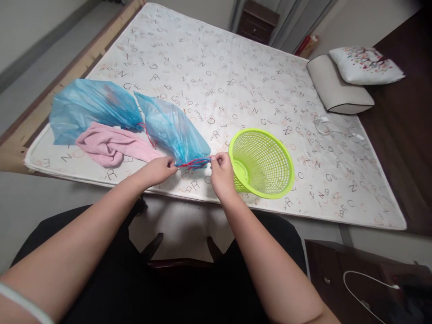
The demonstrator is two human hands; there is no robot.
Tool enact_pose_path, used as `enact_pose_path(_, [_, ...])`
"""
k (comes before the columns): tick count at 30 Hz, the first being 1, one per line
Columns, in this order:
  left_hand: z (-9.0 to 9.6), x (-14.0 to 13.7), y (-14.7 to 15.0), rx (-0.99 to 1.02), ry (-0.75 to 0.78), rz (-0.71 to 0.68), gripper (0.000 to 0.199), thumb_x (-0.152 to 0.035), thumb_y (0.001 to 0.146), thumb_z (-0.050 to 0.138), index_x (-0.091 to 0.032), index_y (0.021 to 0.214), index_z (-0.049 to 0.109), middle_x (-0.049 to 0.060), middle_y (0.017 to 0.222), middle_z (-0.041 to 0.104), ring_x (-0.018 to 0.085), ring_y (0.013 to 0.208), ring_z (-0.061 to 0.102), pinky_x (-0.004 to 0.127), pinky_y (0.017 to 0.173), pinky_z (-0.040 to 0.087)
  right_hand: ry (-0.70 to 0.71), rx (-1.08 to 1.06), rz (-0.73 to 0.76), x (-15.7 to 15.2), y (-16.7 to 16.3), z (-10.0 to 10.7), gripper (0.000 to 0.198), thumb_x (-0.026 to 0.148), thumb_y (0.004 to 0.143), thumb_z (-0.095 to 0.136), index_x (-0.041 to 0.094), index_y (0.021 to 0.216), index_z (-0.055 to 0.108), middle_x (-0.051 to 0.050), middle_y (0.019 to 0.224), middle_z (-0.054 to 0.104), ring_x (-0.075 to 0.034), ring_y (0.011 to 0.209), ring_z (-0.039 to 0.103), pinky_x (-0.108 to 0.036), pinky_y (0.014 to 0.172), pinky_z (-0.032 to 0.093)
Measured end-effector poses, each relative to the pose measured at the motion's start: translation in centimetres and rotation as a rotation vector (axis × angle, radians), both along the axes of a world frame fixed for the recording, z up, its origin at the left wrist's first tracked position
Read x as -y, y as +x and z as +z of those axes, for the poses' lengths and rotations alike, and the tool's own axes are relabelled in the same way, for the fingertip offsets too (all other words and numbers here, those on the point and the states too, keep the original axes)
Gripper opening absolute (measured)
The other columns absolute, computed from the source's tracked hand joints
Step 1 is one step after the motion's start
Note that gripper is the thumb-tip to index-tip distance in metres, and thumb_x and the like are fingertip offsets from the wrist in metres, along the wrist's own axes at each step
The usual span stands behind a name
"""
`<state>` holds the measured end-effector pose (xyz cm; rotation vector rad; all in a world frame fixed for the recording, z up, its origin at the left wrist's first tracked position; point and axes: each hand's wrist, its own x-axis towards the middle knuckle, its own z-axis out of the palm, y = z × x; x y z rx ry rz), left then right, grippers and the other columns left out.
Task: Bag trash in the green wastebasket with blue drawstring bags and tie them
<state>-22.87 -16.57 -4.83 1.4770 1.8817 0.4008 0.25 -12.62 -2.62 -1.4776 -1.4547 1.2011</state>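
A blue plastic bag point(172, 121) with red drawstrings lies nearest me on the mattress. Its gathered top and red drawstring point(193, 163) stretch between my two hands. My left hand point(161, 170) is closed in a pinch at the left end of the gathered part. At the right end, my right hand point(222, 170) pinches the same bunched edge, close to the green basket point(258, 163). That mesh basket leans on its side with its opening toward the right. Another puffed blue bag point(92, 105) lies to the left, a pink towel point(110, 143) in front of it.
The mattress point(243, 81) with printed letters fills the middle, bordered by a wooden bed frame point(64, 85). A pillow point(366, 65) rests against a beige cushion point(337, 85) at the far right. A white cable point(324, 126) lies nearby. Dark cabinets point(337, 261) stand at lower right.
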Motion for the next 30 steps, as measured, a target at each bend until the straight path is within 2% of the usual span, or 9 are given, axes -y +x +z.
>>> enact_pose_path(2, [0.0, -0.1, -0.1, 0.023, 0.027, 0.108, 0.019, -0.032, 0.075, 0.066, -0.024, 0.063, 0.053, 0.001, 0.058, 0.060, 0.021, 0.059, 0.054, 0.029, 0.056, 0.033, -0.011, -0.018, -0.009, -0.1, 0.0, 0.0, 0.009, 0.030, 0.096, 0.051, 0.026, 0.089, 0.047, -0.003, 0.096, 0.062, -0.020, 0.097, 0.060, -0.035, 0.092, 0.047])
enact_pose_path(4, [0.2, -0.3, 0.1, 0.172, 0.069, 0.272, 0.016, -0.032, 0.075, 0.067, -0.022, 0.067, 0.056, 0.003, 0.066, 0.066, 0.021, 0.064, 0.060, 0.028, 0.057, 0.039, -0.010, -0.035, -0.013, -0.1, 0.0, 0.1, 0.008, 0.030, 0.095, 0.051, 0.026, 0.089, 0.047, -0.003, 0.095, 0.062, -0.020, 0.096, 0.060, -0.035, 0.092, 0.047])
enact_pose_path(8, [1.2, -1.1, 1.0, 0.800, 0.104, 0.612, 0.016, -0.027, 0.071, 0.068, -0.020, 0.079, 0.056, 0.005, 0.083, 0.071, 0.021, 0.074, 0.071, 0.029, 0.066, 0.054, -0.003, -0.020, 0.111, -0.2, 0.2, 0.1, 0.006, 0.026, 0.090, 0.054, 0.025, 0.086, 0.050, -0.002, 0.093, 0.062, -0.019, 0.094, 0.060, -0.035, 0.092, 0.048])
enact_pose_path(12, [2.4, -1.6, 1.1, 1.183, 0.040, 0.771, 0.013, -0.021, 0.071, 0.064, -0.020, 0.075, 0.051, -0.001, 0.063, 0.058, 0.016, 0.061, 0.066, 0.026, 0.061, 0.055, -0.080, -0.018, 0.176, 0.1, 0.1, -0.3, 0.008, 0.029, 0.089, 0.056, 0.025, 0.086, 0.049, -0.001, 0.089, 0.063, -0.019, 0.089, 0.062, -0.034, 0.085, 0.051])
enact_pose_path(15, [2.8, -1.5, 0.8, 1.295, 0.017, 0.813, 0.012, -0.020, 0.075, 0.061, -0.020, 0.073, 0.050, -0.005, 0.057, 0.049, 0.012, 0.055, 0.061, 0.024, 0.060, 0.055, -0.092, -0.084, 0.115, 0.1, -0.2, -0.5, 0.009, 0.032, 0.091, 0.053, 0.025, 0.088, 0.047, -0.004, 0.102, 0.067, -0.020, 0.097, 0.065, -0.034, 0.082, 0.054])
enact_pose_path(19, [2.7, -1.4, 0.8, 1.290, 0.033, 0.814, 0.008, -0.017, 0.075, 0.061, -0.020, 0.078, 0.055, -0.001, 0.068, 0.063, 0.015, 0.065, 0.069, 0.025, 0.061, 0.056, -0.174, -0.321, 0.084, 0.0, -0.4, 0.1, 0.012, 0.032, 0.088, 0.053, 0.026, 0.087, 0.042, -0.006, 0.117, 0.067, -0.021, 0.109, 0.066, -0.034, 0.085, 0.058])
enact_pose_path(22, [2.4, -1.4, 1.1, 1.324, 0.036, 0.793, 0.011, -0.016, 0.073, 0.062, -0.019, 0.082, 0.056, 0.001, 0.076, 0.070, 0.015, 0.064, 0.069, 0.026, 0.061, 0.057, -0.300, -0.503, 0.174, 0.1, -0.4, 1.0, 0.017, 0.032, 0.084, 0.057, 0.026, 0.084, 0.041, -0.002, 0.097, 0.065, -0.020, 0.097, 0.067, -0.037, 0.085, 0.059])
enact_pose_path(25, [2.3, -1.4, 1.3, 1.357, 0.012, 0.751, 0.005, -0.017, 0.077, 0.060, -0.018, 0.080, 0.056, 0.000, 0.067, 0.065, 0.013, 0.054, 0.063, 0.025, 0.056, 0.055, -0.395, -0.565, 0.273, 0.3, -0.4, 1.6, 0.017, 0.031, 0.083, 0.058, 0.026, 0.084, 0.041, 0.002, 0.079, 0.060, -0.018, 0.082, 0.067, -0.039, 0.086, 0.059])
enact_pose_path(30, [2.5, -1.6, 1.3, 1.391, -0.012, 0.798, 0.009, -0.015, 0.082, 0.058, -0.019, 0.076, 0.053, -0.004, 0.057, 0.056, 0.010, 0.046, 0.056, 0.023, 0.051, 0.053, -0.400, -0.581, 0.276, 0.3, -0.2, 1.6, 0.023, 0.025, 0.079, 0.060, 0.026, 0.101, 0.052, 0.007, 0.070, 0.056, -0.016, 0.070, 0.065, -0.035, 0.081, 0.058])
